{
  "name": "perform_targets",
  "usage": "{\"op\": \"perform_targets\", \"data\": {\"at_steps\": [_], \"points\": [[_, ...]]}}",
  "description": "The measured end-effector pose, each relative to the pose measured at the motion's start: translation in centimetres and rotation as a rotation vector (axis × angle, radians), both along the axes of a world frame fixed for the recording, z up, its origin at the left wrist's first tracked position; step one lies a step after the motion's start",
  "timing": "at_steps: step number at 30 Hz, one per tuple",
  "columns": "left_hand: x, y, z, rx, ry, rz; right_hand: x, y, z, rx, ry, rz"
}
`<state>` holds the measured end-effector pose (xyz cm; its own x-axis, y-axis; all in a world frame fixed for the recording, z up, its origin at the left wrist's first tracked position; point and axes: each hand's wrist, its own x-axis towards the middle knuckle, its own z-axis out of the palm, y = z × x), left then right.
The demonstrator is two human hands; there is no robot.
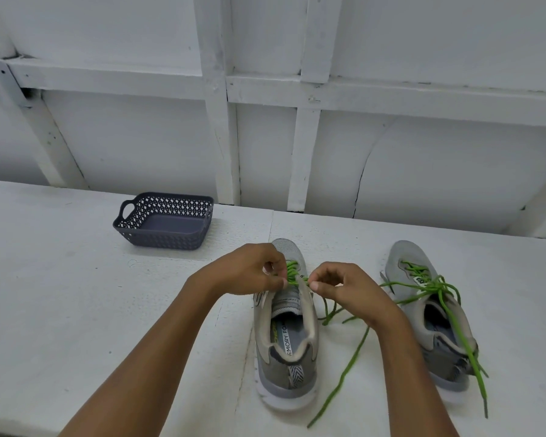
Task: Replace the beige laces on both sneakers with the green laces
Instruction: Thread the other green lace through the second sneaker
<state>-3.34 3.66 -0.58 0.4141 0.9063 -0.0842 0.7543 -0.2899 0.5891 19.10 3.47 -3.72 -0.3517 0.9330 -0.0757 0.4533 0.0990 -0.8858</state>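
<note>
On the table (76, 310), left hand (249, 269) and right hand (347, 288) each pinch the green lace (292, 271) at the left sneaker's (284, 367) eyelets, right sneaker (413, 266) beside it loosely green-laced, basket (158, 238) back left.

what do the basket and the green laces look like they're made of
The basket: probably moulded plastic, matte dark blue-grey, judging by its pierced lattice walls and cut-out handle. The green laces: apparently textile round cord, matte, since they drape limply in loose curves.
</note>
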Motion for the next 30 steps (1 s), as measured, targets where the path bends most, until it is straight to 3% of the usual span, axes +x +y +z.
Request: {"op": "perform_targets", "data": {"at_steps": [4, 7, 14, 21, 27, 30], "points": [[0.8, 0.5, -0.1, 0.014, 0.048, -0.047, -0.4, 0.3, -0.3, -0.041, -0.104, -0.007], [0.9, 0.6, -0.5, -0.01, 0.02, -0.037, -0.7, 0.1, -0.5, -0.106, -0.035, -0.011], [0.4, 0.4, -0.5, -0.049, -0.055, -0.022, -0.1, -0.1, 0.6, -0.035, 0.1, 0.051], [1.6, 0.5, -1.0, -0.007, -0.047, -0.027, -0.7, 0.9, -0.5, 0.036, -0.133, 0.055], [1.4, 0.4, -1.0, -0.078, -0.031, -0.007, -0.8, 1.0, -0.4, -0.053, -0.187, 0.044], [1.1, 0.4, -0.7, -0.047, -0.126, 0.073, -0.4, 0.9, 0.2, -0.05, -0.081, 0.021]]}}
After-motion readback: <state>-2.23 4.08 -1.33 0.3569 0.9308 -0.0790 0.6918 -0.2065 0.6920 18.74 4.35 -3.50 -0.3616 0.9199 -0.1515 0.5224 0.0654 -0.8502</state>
